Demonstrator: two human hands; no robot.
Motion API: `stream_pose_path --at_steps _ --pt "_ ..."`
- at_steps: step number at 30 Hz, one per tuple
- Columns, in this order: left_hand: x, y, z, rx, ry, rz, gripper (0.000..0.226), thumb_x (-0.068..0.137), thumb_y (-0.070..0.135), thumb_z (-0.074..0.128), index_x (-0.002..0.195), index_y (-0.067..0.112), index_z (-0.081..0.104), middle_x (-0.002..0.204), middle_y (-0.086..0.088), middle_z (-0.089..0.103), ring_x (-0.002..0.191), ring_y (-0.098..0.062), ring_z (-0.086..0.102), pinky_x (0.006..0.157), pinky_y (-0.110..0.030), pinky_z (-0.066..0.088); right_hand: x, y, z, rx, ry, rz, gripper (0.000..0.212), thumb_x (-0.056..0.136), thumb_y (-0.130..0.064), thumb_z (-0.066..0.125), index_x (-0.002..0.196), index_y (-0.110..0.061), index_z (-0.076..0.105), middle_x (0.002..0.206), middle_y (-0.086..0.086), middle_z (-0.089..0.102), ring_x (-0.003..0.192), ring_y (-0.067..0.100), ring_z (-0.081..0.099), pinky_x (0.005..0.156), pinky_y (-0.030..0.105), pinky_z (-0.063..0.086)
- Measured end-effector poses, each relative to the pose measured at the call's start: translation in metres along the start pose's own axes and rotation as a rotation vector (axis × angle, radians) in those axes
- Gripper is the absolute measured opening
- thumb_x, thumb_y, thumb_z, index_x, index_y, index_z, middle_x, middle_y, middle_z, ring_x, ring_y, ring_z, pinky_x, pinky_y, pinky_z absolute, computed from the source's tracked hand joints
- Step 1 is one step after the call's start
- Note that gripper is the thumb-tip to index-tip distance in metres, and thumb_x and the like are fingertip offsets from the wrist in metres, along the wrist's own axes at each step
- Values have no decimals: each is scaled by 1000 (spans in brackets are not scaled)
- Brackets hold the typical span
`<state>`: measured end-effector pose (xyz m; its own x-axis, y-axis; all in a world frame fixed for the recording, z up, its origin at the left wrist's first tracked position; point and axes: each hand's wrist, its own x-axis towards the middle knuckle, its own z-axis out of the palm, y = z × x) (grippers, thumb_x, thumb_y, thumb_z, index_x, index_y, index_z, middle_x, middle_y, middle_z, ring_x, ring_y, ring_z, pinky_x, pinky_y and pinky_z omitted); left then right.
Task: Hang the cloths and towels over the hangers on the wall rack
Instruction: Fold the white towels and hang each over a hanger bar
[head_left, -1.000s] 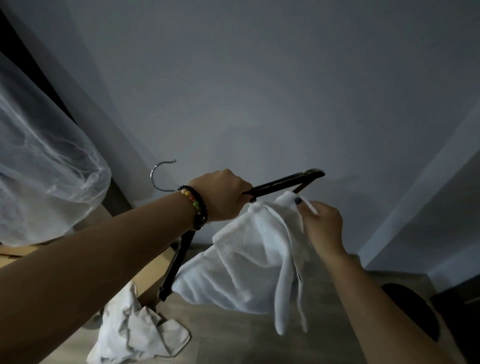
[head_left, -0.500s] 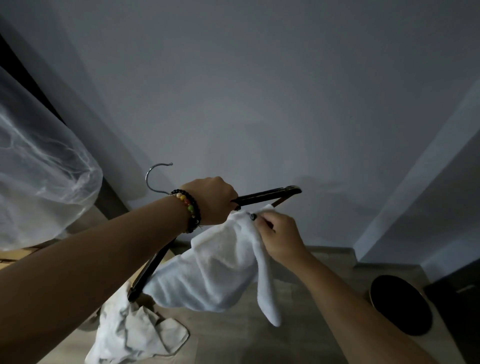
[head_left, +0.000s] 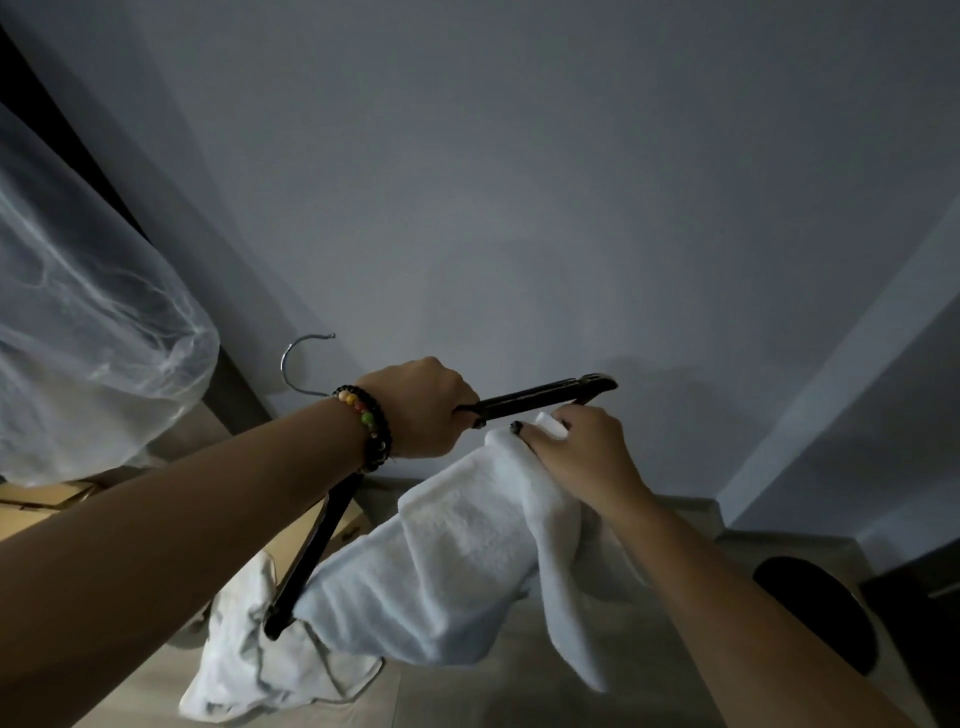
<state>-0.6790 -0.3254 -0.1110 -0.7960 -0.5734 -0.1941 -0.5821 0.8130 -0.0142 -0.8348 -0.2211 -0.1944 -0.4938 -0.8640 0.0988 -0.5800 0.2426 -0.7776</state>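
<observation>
**Towel being worked over hanger bar, hanger off the rack**

Head view: left hand (head_left: 415, 405) is clenched around the dark wooden hanger (head_left: 540, 400) near its neck, holding it up in the air in front of the wall (head_left: 519, 182). Probably to keep the frame steady and the lower bar reachable for the other hand. The hanger is tilted: one arm points right towards the wall, the other slopes down left past the wrist. Its metal hook (head_left: 301, 364) sticks up behind the left wrist, free, hooked on nothing. A beaded bracelet (head_left: 366, 421) sits on that wrist.

Right hand (head_left: 576, 452) is grasping a bunched corner of the white towel (head_left: 457, 561) just under the hanger's right arm, fingers curled round the fabric. Judged purpose: feeding or evening the towel across the bar. Most of the towel hangs below and between both hands, its left end draped by the hanger's lower tip, one flap dangling lower right. Whether it is fully over the bar: cannot tell, the fabric hides the bar.

More white cloths (head_left: 260, 670) lie crumpled on the floor (head_left: 467, 696) below, still to be hung. Wall rack not visible. A sheer netting bundle (head_left: 88, 322) at left, a dark round object (head_left: 821, 608) at lower right on the floor.
</observation>
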Motion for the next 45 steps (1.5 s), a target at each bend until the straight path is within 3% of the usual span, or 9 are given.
stream_pose_path --at_steps 7,12,15,19,24,28,37,41,45 --pt "2 -1 -8 -45 18 -39 30 98 34 40 111 30 66 73 9 57 60 -8 51 55 -25 42 -1 22 -5 264 177 144 45 91 -19 58 51 -14 38 44 -8 33 48 11 32 50 26 25" --pt "5 7 -3 -40 4 -45 32 98 34 38 111 26 67 89 1 66 72 -15 60 63 -30 52 -11 25 -1 -91 439 -141 13 85 -21 68 90 -12 60 89 1 57 81 18 55 69 28 46" --pt "10 10 -4 -18 -13 -41 33 98 34 38 111 24 67 93 -1 67 77 -17 63 66 -31 54 -22 19 13 -222 301 -308 23 83 -31 71 88 -12 59 87 1 55 72 15 50 59 24 39" --pt "14 11 -2 21 -30 -44 33 98 34 39 109 22 67 90 0 66 75 -15 62 58 -25 47 -23 19 20 -261 167 -239 14 94 -20 57 98 -7 57 94 7 62 79 22 59 61 22 38" --pt "12 5 9 55 -60 -78 33 96 36 36 101 23 66 87 2 64 79 -18 62 68 -34 55 -7 -6 7 402 -77 152 26 93 -14 46 68 -6 48 60 4 45 55 15 39 53 26 30" --pt "2 1 5 -44 -28 -94 32 98 34 38 108 25 67 83 1 64 71 -15 60 64 -30 53 0 18 6 349 66 371 39 95 -17 44 57 -12 35 56 5 39 56 18 37 56 29 28" --pt "-6 -1 8 4 -25 -58 31 96 36 40 111 31 66 86 2 66 74 -17 61 62 -30 52 -3 -15 0 126 -217 54 39 97 -26 49 61 -11 41 51 -4 38 47 9 34 47 22 25" --pt "-9 -10 -6 -77 -18 -75 29 96 35 42 112 31 66 74 6 62 64 -12 62 65 -31 55 -3 13 -11 370 10 101 37 93 -24 58 59 -12 47 51 -2 37 49 9 34 49 25 25" --pt "-6 -2 -5 -48 -26 -23 31 98 36 40 109 23 66 75 3 65 65 -12 64 67 -31 56 -5 39 -5 16 57 169 40 92 -34 59 62 -9 47 57 2 45 61 22 47 54 31 30"
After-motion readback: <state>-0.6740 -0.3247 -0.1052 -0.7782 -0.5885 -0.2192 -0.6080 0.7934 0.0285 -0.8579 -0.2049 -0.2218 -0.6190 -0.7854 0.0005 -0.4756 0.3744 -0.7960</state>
